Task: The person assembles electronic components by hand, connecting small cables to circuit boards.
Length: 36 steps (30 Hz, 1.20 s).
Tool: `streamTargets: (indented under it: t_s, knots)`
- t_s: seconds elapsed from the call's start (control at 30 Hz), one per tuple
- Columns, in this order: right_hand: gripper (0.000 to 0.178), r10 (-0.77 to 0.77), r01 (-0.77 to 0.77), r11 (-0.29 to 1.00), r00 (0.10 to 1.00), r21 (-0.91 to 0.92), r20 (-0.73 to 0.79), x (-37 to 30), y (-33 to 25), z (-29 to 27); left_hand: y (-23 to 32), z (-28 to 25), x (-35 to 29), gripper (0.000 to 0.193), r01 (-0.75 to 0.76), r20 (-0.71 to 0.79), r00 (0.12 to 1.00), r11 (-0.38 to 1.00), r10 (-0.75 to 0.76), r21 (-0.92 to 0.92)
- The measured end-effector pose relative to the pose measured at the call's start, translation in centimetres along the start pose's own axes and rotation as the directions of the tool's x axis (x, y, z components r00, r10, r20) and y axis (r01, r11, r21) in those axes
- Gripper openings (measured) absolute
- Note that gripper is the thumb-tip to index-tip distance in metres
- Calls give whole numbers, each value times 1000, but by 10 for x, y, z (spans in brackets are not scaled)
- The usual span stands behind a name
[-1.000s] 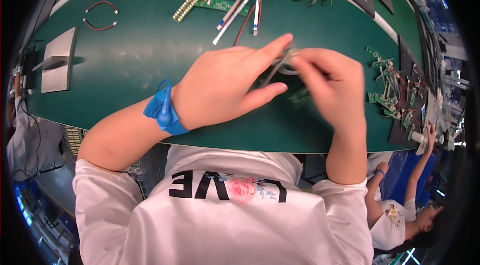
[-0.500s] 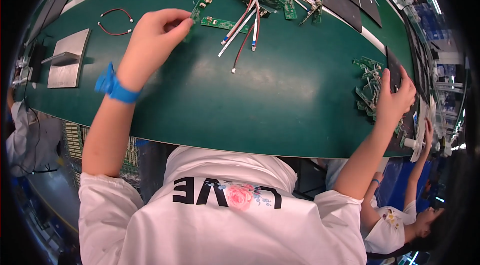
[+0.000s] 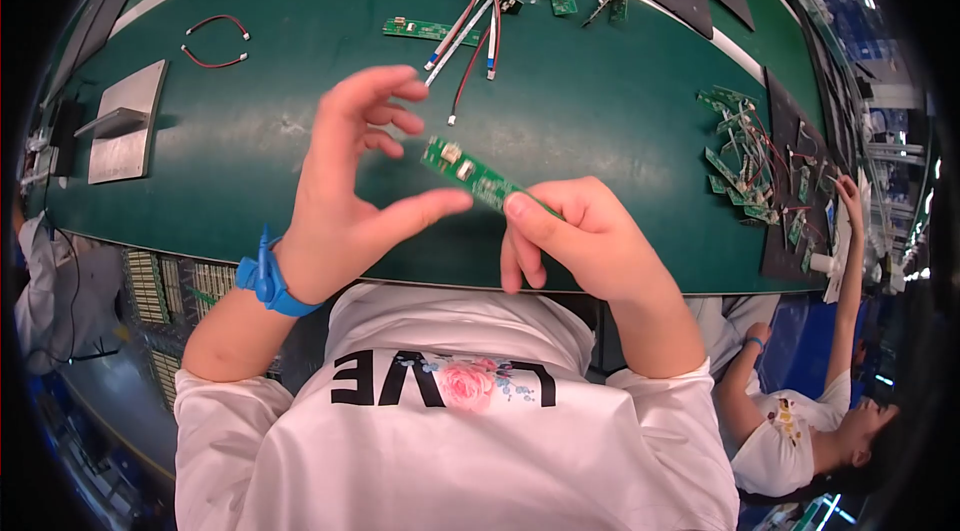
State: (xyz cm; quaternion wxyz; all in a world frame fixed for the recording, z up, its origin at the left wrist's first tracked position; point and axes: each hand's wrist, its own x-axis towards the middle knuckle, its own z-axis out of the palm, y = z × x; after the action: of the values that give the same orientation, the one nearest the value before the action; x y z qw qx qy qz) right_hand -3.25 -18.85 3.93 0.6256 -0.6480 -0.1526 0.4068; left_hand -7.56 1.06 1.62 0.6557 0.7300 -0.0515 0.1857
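Circuit board (image 3: 468, 176): above green bench (image 3: 600, 121), between both hands.
Room: co-worker (image 3: 790, 431) at right.
Bench: metal plate (image 3: 122, 159) left, board heap (image 3: 727, 171) right.
Left hand (image 3: 345, 176): fingers spread, thumb beside board's edge; contact unclear.
Right hand (image 3: 580, 231): pinching board's right end.

From your head, the fisheye camera is looking down closely on your left hand (image 3: 343, 199), right hand (image 3: 583, 233) and table (image 3: 610, 111).

the board (image 3: 487, 186), in the left hand (image 3: 345, 196) half a second ago, is now in the right hand (image 3: 580, 226), back from the pile (image 3: 740, 176); the left's fingers have spread.
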Motion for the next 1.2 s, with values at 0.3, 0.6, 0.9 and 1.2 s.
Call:
streamTargets:
  t_s: [0.3, 0.6, 0.9, 1.2]
  knots:
    - [43, 287, -310, 951, 901, 18, 326, 3, 2, -4, 1, -34, 20, 23, -515, 808, 547, 849, 217, 121]
    - [31, -63, 85, 960, 994, -267, 91, 33, -2, -21, 6, -49, 20, 15, -406, 886, 464, 887, -7, 219]
    - [53, -458, -349, 611, 576, -711, -677, 145, -1, -194, -4, -28, 33, 11, 125, 801, 535, 963, -267, 238]
    - [19, 20, 271, 914, 715, 303, -699, 111, -25, -194, -21, -20, 36, 19, 267, 813, 508, 949, -285, 166]
